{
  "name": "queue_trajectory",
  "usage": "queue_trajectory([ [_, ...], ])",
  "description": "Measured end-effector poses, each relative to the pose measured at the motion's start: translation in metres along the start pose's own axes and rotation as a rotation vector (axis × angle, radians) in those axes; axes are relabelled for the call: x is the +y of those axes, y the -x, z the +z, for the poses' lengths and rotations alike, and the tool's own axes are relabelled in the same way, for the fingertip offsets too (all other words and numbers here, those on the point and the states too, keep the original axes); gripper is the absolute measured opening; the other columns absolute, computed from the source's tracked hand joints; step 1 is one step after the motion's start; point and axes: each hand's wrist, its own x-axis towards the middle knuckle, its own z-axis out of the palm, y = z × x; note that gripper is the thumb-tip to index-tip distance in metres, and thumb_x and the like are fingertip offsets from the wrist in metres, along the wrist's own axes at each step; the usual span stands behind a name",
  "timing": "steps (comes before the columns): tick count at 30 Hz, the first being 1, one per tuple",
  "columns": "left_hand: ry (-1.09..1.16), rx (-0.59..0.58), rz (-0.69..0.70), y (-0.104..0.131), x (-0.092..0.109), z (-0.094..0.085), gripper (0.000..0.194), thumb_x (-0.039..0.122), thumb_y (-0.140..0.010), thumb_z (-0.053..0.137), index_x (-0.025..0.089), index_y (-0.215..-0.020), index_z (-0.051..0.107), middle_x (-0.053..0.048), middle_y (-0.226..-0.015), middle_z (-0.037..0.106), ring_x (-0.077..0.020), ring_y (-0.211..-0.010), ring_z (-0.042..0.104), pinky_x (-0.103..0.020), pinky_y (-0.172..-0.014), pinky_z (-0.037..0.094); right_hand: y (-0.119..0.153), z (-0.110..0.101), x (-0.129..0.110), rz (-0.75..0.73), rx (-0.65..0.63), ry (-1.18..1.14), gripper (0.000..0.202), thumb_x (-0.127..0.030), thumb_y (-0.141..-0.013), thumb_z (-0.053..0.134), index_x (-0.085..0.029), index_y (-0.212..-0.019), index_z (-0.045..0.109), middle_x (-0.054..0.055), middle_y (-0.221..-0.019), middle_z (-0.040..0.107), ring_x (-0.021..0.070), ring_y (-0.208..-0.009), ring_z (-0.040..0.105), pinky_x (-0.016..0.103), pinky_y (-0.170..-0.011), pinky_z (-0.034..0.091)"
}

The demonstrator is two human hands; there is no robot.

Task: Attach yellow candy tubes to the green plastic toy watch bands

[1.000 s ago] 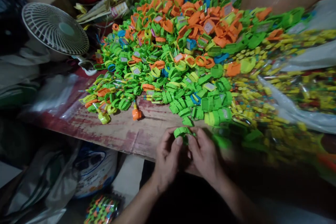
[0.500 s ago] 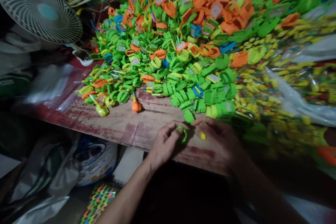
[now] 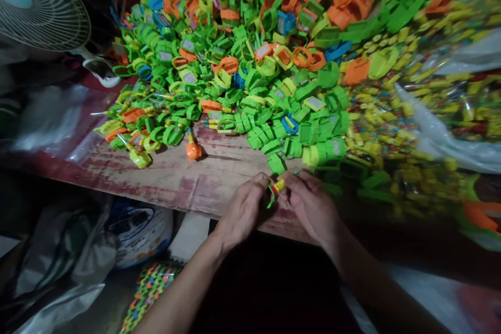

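Note:
Over the table's front edge, my left hand is closed around a green plastic toy watch, mostly hidden by the fingers. My right hand pinches a small yellow tube with a red end, held against or just beside the watch; I cannot tell whether the two are joined. A loose green watch lies just beyond my fingertips. Farther left, an orange watch and a yellow watch lie on the wood, each with a tube sticking out.
A large heap of green, orange and blue toy watches covers the back of the table. Many yellow tubes are piled at the right beside clear plastic. A fan stands at the left, above plastic bags.
My right hand has moved left, bringing the yellow tube up to the green watch in my left hand. The camera view has shifted slightly, so the heap and fan appear farther left.

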Motion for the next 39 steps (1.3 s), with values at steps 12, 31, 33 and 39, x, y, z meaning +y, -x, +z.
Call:
queue_trajectory([
  [12,0.069,-0.099,0.020,-0.001,0.008,0.002,0.046,0.024,-0.096,0.025,0.017,-0.080,0.068,-0.005,-0.077,0.067,-0.0205,-0.083,0.058,-0.029,-0.082,0.042,0.010,-0.004,0.001,-0.003,-0.122,-0.020,0.015,-0.033,-0.082,0.068,-0.020,-0.087,0.063,-0.002,-0.066,0.050,0.0098,-0.059,0.046,0.021,-0.050,0.044],
  [31,0.013,-0.182,-0.130,0.014,-0.008,0.017,0.027,0.042,-0.090,0.056,0.018,-0.076,0.055,0.001,-0.073,0.057,-0.0145,-0.071,0.050,-0.023,-0.069,0.037,0.042,-0.016,-0.011,-0.154,-0.079,0.541,0.023,-0.039,-0.093,0.050,-0.017,-0.091,0.056,-0.004,-0.058,0.055,0.0098,-0.050,0.056,0.020,-0.051,0.045],
  [33,0.087,-0.190,-0.148,0.016,-0.009,0.021,0.029,0.044,-0.089,0.056,0.018,-0.076,0.055,0.000,-0.072,0.056,-0.0151,-0.072,0.050,-0.024,-0.070,0.038,0.043,-0.015,-0.010,-0.145,-0.063,0.541,0.023,-0.039,-0.093,0.050,-0.018,-0.089,0.055,-0.005,-0.057,0.054,0.0101,-0.050,0.057,0.021,-0.052,0.046],
  [39,-0.110,-0.036,-0.163,0.000,-0.002,-0.018,0.042,0.058,-0.083,0.054,0.018,-0.072,0.055,0.001,-0.062,0.052,-0.0130,-0.055,0.044,-0.022,-0.052,0.032,0.036,-0.020,-0.005,-0.142,-0.071,0.514,0.029,-0.039,-0.093,0.051,-0.019,-0.114,0.054,-0.001,-0.076,0.058,0.0102,-0.058,0.058,0.022,-0.058,0.050],
])
